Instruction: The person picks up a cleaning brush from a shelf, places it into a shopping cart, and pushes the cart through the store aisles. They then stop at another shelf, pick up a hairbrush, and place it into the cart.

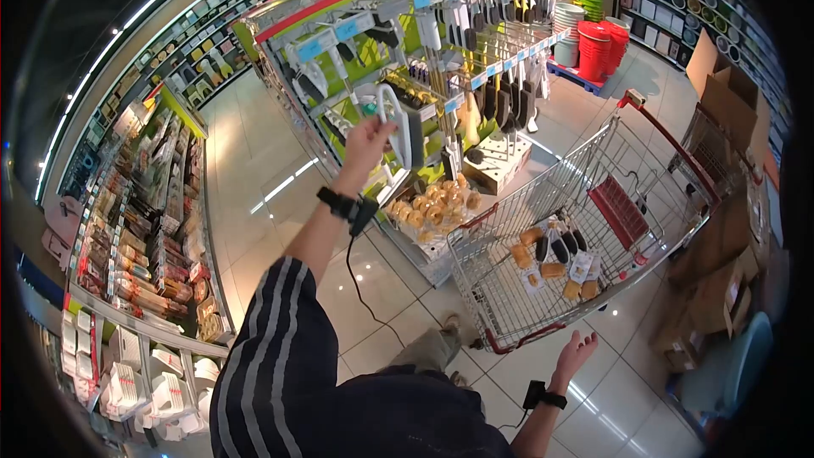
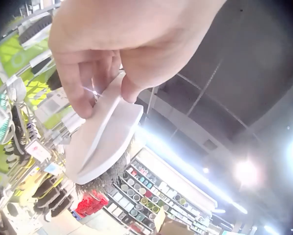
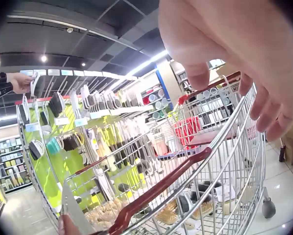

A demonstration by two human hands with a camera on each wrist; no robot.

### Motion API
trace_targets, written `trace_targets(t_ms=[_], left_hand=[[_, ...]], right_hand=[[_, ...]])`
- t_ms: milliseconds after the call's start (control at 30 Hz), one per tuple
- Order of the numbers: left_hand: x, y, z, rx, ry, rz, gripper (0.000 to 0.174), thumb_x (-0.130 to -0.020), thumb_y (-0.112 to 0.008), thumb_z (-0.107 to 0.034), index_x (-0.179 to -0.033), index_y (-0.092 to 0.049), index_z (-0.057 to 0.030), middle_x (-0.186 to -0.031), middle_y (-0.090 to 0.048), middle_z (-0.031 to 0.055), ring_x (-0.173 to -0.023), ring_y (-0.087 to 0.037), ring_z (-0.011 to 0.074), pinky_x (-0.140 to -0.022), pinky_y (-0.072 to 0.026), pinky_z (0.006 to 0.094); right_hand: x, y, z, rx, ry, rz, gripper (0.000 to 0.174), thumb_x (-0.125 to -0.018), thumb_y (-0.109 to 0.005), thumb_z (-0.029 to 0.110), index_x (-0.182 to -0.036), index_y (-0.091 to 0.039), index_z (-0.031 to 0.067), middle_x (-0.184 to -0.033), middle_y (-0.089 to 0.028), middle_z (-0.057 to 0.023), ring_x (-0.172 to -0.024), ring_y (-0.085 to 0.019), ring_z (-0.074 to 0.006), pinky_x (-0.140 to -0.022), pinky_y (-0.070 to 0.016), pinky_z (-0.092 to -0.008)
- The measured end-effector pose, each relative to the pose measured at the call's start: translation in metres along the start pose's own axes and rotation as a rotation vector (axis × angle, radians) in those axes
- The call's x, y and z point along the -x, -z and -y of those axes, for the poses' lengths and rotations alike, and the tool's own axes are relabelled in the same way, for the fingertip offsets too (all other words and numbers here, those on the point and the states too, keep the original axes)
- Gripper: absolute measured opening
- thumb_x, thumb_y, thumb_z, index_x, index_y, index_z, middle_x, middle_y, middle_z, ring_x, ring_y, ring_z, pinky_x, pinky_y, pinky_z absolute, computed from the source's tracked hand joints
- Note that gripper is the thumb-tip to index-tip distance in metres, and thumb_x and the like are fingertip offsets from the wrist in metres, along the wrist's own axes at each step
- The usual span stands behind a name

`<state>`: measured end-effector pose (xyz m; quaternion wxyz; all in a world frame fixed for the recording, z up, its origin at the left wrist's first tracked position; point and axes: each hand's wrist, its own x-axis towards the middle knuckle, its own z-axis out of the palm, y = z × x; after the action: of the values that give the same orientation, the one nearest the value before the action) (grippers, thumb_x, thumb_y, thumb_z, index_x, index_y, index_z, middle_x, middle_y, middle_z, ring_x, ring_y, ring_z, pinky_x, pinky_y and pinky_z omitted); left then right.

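Note:
My left hand [image 1: 366,149] grips a white scrubbing brush [image 2: 105,137] by its arched handle, between thumb and fingers. Dark bristles [image 2: 107,180] show along the brush's underside. It is held up in front of a rack [image 1: 424,4] hung with many brushes. Low on my right, my right hand [image 1: 575,360] holds nothing, its fingers loosely bent. It is beside the shopping cart [image 1: 509,322]; in the right wrist view it overlaps the cart's far rim. Inside the cart lie several tan and black items [image 1: 553,270], some with white cards.
Tan round items [image 1: 432,206] fill a low shelf at the rack's foot. Stacked red buckets [image 1: 593,51] stand behind the cart. Cardboard boxes [image 1: 712,297] and a pale blue tub [image 1: 746,373] are on the right. A stocked shelf [image 1: 140,254] lines the left side of the tiled aisle [image 1: 246,144].

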<state>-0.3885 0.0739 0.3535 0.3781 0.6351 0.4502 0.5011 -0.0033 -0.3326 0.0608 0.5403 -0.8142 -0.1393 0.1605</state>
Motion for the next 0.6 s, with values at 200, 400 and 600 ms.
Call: trace_targets(t_ms=[200,400,600], left_hand=[[-0.120,-0.019,0.002,0.081,0.054,-0.023,0.026,-0.100,-0.061,-0.032,-0.111,-0.066,-0.0087,-0.098,-0.070,-0.0007,-0.078,-0.063,0.0078,-0.073,-0.0521,0.0258],[-0.189,-0.042,0.025,0.169,0.058,-0.057,0.028,-0.101,-0.060,-0.027,-0.120,-0.064,-0.0072,-0.102,-0.069,-0.0013,-0.087,-0.062,0.0065,-0.074,-0.0502,0.0248],[-0.203,-0.065,0.043,0.140,0.059,-0.077,0.033,-0.104,-0.055,-0.025,-0.130,-0.056,-0.0046,-0.108,-0.066,0.0024,-0.090,-0.061,0.0095,-0.079,-0.0506,0.0271]], right_hand=[[-0.087,-0.066,-0.010,0.115,0.181,-0.052,0.076,-0.094,-0.062,0.019,-0.151,-0.020,-0.0063,-0.152,-0.029,-0.0312,-0.145,-0.026,-0.0409,-0.119,-0.0215,-0.0433],[-0.098,-0.081,0.037,0.515,-0.020,-0.159,0.054,-0.092,-0.045,-0.003,-0.144,-0.032,-0.0023,-0.138,-0.041,-0.0292,-0.129,-0.043,-0.0454,-0.105,-0.0424,-0.0494],[-0.123,-0.077,0.014,0.603,0.065,-0.184,0.053,-0.089,-0.041,-0.008,-0.141,-0.038,0.0033,-0.139,-0.043,-0.0250,-0.127,-0.046,-0.0438,-0.101,-0.0429,-0.0506]])
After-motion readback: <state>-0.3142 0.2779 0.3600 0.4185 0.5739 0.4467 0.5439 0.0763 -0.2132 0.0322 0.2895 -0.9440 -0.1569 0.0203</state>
